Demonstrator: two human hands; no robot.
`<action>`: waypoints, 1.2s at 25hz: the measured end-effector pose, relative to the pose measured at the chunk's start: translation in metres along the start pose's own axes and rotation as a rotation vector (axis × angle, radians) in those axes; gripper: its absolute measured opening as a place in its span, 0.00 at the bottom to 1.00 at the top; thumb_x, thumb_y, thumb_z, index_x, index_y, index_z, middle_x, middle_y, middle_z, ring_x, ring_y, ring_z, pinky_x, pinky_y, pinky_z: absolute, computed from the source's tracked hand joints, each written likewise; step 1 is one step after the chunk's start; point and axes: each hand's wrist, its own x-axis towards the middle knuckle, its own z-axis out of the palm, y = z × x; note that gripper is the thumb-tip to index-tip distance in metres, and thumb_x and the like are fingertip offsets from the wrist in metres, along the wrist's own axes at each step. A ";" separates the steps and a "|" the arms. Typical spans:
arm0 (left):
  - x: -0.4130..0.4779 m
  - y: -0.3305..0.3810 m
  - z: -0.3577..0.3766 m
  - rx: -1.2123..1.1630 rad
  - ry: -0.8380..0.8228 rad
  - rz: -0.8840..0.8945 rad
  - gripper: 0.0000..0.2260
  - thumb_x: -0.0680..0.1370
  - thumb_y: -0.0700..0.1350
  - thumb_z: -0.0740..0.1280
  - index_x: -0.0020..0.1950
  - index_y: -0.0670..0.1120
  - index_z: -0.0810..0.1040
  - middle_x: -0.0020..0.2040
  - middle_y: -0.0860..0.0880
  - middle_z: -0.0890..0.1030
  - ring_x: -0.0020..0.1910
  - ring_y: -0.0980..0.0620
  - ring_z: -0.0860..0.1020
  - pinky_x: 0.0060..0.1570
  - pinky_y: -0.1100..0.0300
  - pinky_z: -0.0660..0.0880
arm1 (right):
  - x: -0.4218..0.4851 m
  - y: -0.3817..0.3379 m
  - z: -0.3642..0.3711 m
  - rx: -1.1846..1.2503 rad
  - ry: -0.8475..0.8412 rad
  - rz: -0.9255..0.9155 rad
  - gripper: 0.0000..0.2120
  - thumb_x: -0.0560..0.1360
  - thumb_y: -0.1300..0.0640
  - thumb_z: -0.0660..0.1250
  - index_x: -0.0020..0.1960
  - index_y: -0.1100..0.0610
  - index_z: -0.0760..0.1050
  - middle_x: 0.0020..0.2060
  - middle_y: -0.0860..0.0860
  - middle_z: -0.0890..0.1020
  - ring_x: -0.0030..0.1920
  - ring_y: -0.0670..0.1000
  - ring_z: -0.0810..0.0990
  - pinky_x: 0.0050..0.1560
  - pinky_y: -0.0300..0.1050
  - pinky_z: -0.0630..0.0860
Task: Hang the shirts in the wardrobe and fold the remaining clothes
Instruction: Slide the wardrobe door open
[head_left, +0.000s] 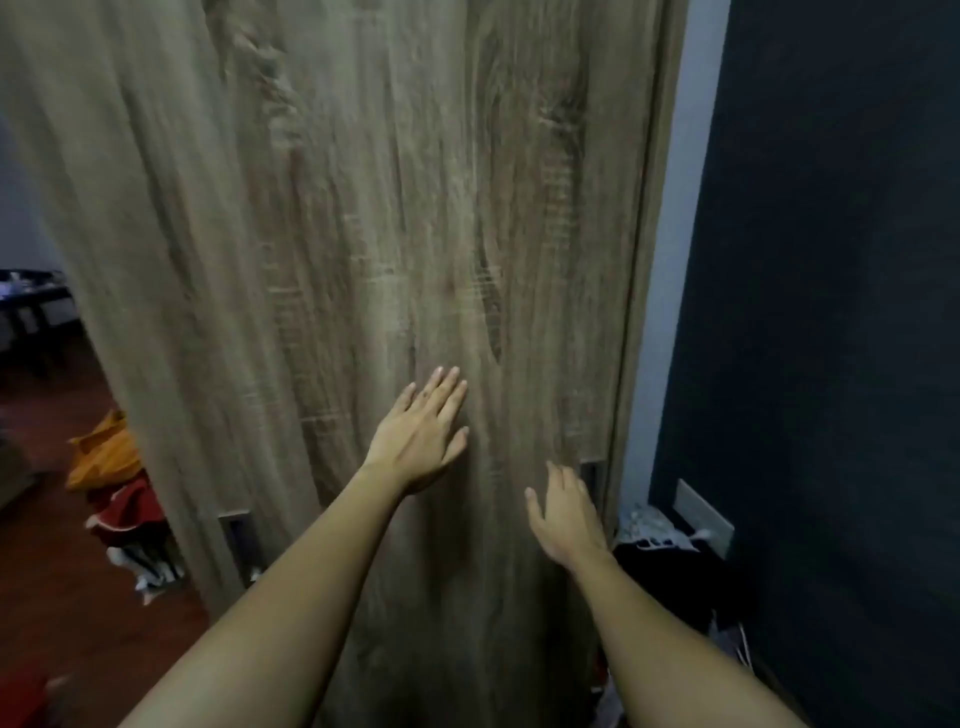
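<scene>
Against grained wooden wardrobe door (363, 234), left hand (421, 436) lies flat.

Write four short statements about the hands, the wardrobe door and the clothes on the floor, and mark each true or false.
1. The left hand lies flat, fingers straight, against the wooden wardrobe door. True.
2. The right hand holds a hanger. False: it holds nothing; its fingers are beside the recessed handle at the door's right edge.
3. An orange garment lies on the floor left of the door. True.
4. The red garment lies right of the door. False: it lies on the left, just below the orange one.
</scene>
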 end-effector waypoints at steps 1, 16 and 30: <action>0.011 0.008 0.008 0.011 0.037 0.036 0.35 0.74 0.59 0.37 0.76 0.44 0.54 0.77 0.46 0.54 0.77 0.48 0.51 0.73 0.50 0.51 | 0.001 0.010 0.002 0.011 0.001 0.056 0.27 0.80 0.48 0.53 0.75 0.61 0.54 0.72 0.56 0.63 0.70 0.56 0.62 0.70 0.49 0.62; 0.172 0.100 0.122 0.358 0.688 0.254 0.28 0.79 0.58 0.56 0.74 0.44 0.63 0.73 0.47 0.67 0.75 0.51 0.58 0.70 0.51 0.47 | 0.078 0.107 0.085 0.182 0.267 0.283 0.28 0.72 0.43 0.67 0.61 0.64 0.71 0.52 0.57 0.74 0.48 0.54 0.77 0.43 0.37 0.67; 0.139 0.032 0.132 0.482 0.819 0.216 0.31 0.77 0.60 0.58 0.75 0.45 0.60 0.72 0.49 0.64 0.76 0.51 0.50 0.71 0.50 0.48 | 0.071 0.057 0.145 0.323 0.464 0.177 0.28 0.71 0.39 0.61 0.54 0.64 0.72 0.46 0.58 0.75 0.44 0.55 0.78 0.47 0.37 0.70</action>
